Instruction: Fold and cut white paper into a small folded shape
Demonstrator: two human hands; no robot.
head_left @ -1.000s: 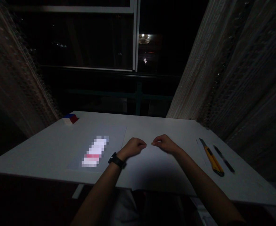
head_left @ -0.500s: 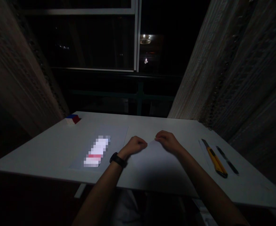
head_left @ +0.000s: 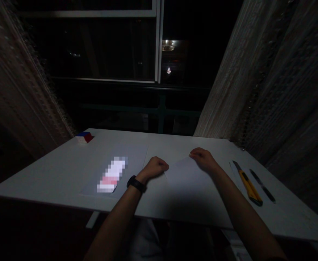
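A white sheet of paper lies before me, its far edge slightly raised between my two hands. My left hand, with a black band on the wrist, pinches the paper's left corner. At the far right corner, my right hand grips the same sheet between thumb and fingers. The near part of the paper is lost in shadow. Left of my left hand, a phone with a bright, blurred-out screen rests on another paper sheet.
A yellow utility knife and a dark pen lie at the right of the white table. A blue, red and white cube sits at the far left corner. Curtains flank a dark window behind.
My right hand has moved right and slightly away from me with its corner of the paper, widening the gap between my hands. My left hand has barely moved.
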